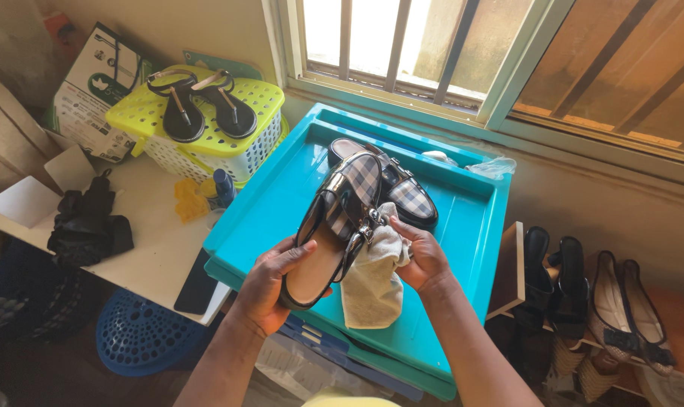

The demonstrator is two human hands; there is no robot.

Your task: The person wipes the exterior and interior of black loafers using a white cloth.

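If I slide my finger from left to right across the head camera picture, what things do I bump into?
Black cloth → yellow basket → left hand → checked sandal → right hand → shoes on the wooden rack.

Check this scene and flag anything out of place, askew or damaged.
Nothing looks damaged or spilled. The left hand holds a checked sandal tilted while the right hand presses a cloth to it. Its mate lies flat on the turquoise tray.
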